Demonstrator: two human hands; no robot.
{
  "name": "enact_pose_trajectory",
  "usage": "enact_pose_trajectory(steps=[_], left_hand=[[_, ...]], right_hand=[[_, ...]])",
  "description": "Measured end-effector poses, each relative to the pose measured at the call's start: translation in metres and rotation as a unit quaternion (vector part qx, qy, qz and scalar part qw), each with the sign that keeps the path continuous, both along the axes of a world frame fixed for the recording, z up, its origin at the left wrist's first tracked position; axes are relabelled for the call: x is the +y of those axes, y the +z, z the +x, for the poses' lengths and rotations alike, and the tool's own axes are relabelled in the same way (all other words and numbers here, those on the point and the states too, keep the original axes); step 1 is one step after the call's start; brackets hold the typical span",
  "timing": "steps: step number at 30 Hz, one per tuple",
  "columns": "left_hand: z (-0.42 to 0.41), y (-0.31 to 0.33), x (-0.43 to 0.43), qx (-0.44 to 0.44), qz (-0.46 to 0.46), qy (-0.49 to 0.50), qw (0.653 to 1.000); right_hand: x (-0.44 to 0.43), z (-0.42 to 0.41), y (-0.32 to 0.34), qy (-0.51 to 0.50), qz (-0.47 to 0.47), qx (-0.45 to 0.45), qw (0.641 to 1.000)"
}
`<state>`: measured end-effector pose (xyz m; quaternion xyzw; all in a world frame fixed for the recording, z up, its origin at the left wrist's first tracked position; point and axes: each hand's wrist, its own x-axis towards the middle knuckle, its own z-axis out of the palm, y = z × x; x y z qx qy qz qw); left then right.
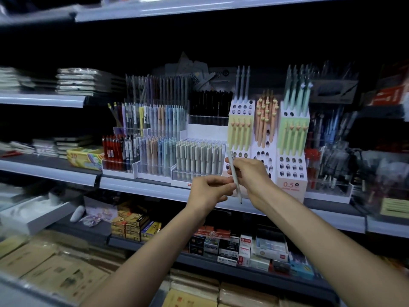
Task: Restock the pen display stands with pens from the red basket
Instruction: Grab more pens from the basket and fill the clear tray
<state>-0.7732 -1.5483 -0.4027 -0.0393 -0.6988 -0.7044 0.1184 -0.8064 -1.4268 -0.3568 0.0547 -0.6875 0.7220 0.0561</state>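
My right hand (250, 173) grips a pale grey pen (238, 191), held nearly upright with its tip down, in front of the shelf edge. My left hand (210, 190) is just left of it, its fingers curled and touching the pen's middle. Behind the hands stands a clear tiered stand (199, 160) packed with grey-green pens. To the right is a white perforated display stand (267, 138) holding yellow, orange and green pens, with several vacant holes low down. The red basket is out of sight.
More clear stands of red, black and pastel pens (141, 151) fill the shelf to the left. Acrylic pen boxes (327, 169) stand at the right. The shelf rail (141, 187) runs under my hands. Boxed stationery (243, 247) and paper packs (55, 269) lie on the lower shelves.
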Motion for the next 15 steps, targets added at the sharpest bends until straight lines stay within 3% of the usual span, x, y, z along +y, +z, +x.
enact_pose_trajectory(steps=[4, 10, 15], left_hand=[[-0.004, 0.001, 0.007, 0.007, -0.004, 0.015, 1.0], [-0.006, 0.003, 0.017, 0.005, 0.064, 0.016, 0.998], [-0.017, 0.001, 0.006, 0.017, -0.007, -0.009, 1.0]], right_hand=[[-0.004, 0.0, -0.002, -0.016, -0.018, 0.008, 1.0], [-0.011, -0.006, -0.007, -0.041, -0.021, 0.037, 0.998], [-0.002, -0.011, -0.005, -0.003, 0.019, 0.075, 0.997]])
